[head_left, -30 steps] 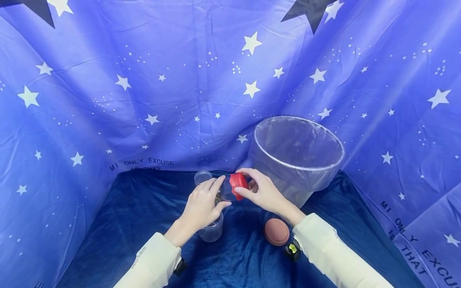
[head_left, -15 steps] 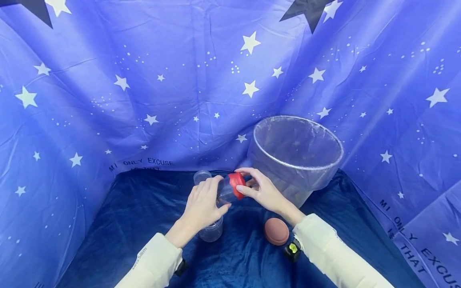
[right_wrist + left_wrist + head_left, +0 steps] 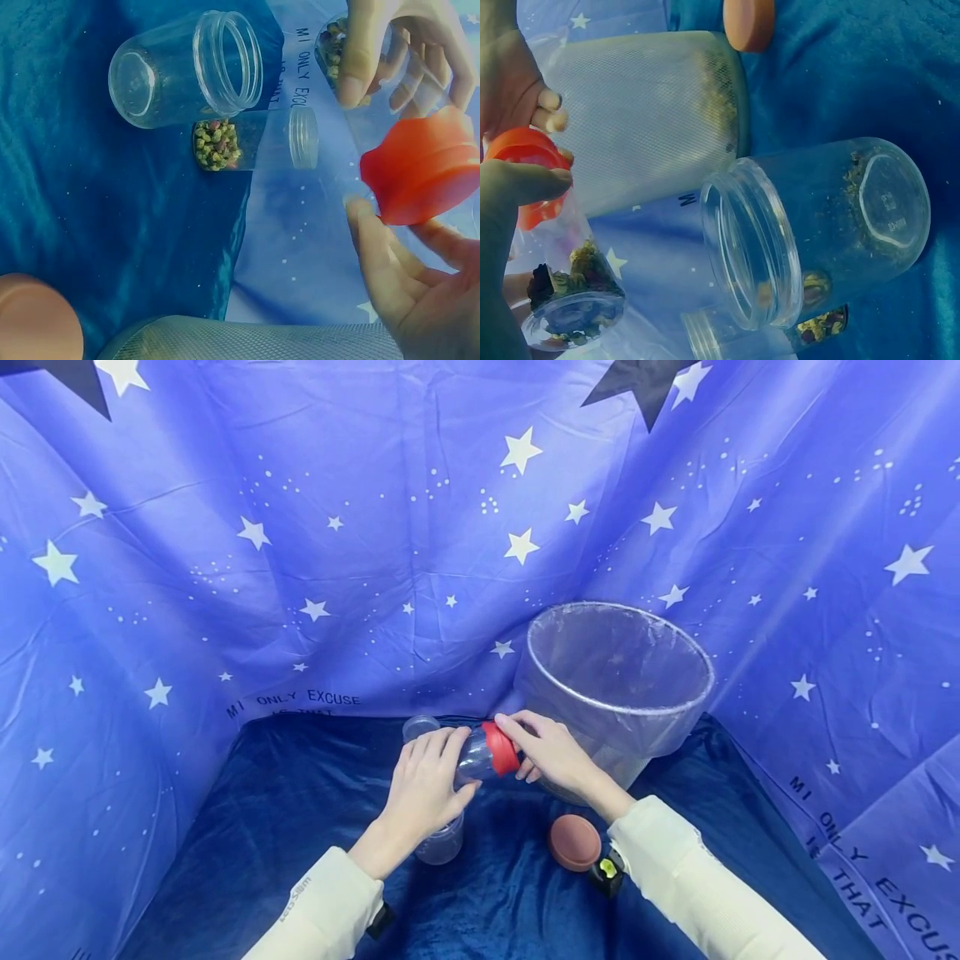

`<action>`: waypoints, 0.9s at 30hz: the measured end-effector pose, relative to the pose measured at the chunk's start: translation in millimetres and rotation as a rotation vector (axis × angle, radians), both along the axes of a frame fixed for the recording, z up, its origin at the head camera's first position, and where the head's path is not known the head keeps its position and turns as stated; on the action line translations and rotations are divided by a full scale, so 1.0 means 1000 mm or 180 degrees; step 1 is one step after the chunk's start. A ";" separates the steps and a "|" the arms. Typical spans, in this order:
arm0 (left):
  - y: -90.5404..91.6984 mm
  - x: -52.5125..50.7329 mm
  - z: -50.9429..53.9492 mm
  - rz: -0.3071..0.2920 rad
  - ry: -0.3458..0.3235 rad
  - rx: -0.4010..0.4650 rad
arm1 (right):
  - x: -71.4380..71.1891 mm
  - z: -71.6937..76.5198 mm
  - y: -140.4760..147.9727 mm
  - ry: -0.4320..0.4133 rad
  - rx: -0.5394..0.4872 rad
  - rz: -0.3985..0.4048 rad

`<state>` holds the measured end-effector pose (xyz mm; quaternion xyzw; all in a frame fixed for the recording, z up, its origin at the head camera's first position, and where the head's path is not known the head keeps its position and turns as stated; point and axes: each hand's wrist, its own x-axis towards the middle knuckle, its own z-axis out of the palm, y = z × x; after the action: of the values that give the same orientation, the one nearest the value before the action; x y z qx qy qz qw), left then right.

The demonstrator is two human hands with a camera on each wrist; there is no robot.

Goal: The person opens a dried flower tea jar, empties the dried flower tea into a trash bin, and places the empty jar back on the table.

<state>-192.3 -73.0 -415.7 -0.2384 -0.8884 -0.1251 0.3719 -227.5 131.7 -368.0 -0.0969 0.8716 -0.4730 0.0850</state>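
Observation:
My left hand (image 3: 426, 778) grips a clear plastic jar (image 3: 472, 755) that lies tilted with its mouth to the right. A red scalloped lid (image 3: 502, 750) covers that mouth. Dried flower pieces (image 3: 574, 279) show near the jar's base in the left wrist view. My right hand (image 3: 557, 758) is at the lid, its thumb close to the upper edge. In the right wrist view its extended fingers lie beside the lid without a firm hold. A large open jar (image 3: 180, 75) stands below my left hand, near a smaller jar (image 3: 259, 141) with dried buds.
A mesh wastebasket (image 3: 630, 735), lined with clear plastic, stands at the back right. A round reddish-brown disc (image 3: 575, 842) lies on the dark blue cloth (image 3: 517, 902) near my right wrist. Star-printed blue fabric (image 3: 405, 527) hangs behind and on both sides.
My right thumb has gone from the lid's near side up to its far edge, and the fingers have come down and loosened. The jar and lid have shifted slightly; my left hand keeps its grip.

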 end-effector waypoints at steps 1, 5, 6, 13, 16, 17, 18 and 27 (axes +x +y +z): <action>0.000 0.000 0.000 0.0008 0.0016 -0.0034 | 0.000 0.000 0.000 -0.0036 0.0014 0.0012; 0.001 0.000 -0.002 0.0002 0.0024 -0.0072 | 0.002 0.001 0.001 -0.0130 0.0027 0.0069; 0.002 0.000 -0.003 0.0004 0.0026 -0.0068 | 0.002 0.001 0.001 -0.0125 0.0014 0.0079; 0.003 0.001 -0.004 -0.0034 -0.0011 0.0089 | 0.003 -0.002 0.003 0.0025 -0.0058 0.0144; 0.002 0.001 -0.003 -0.0096 -0.0131 0.0192 | 0.004 -0.003 0.004 0.0104 -0.0105 0.0201; 0.002 0.001 -0.002 -0.0119 -0.0196 0.0229 | 0.004 -0.003 0.004 0.0143 -0.0107 0.0225; 0.001 0.001 -0.002 -0.0144 -0.0285 0.0269 | 0.005 -0.003 0.005 0.0188 -0.0104 0.0260; -0.004 0.004 0.006 -0.0247 -0.1069 0.0455 | 0.007 -0.004 0.015 0.0497 -0.0013 0.0679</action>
<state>-188.6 -76.9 -409.8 -0.2212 -0.9170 -0.2401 0.2292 -220.1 147.0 -372.3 -0.2256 0.8594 -0.4540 0.0665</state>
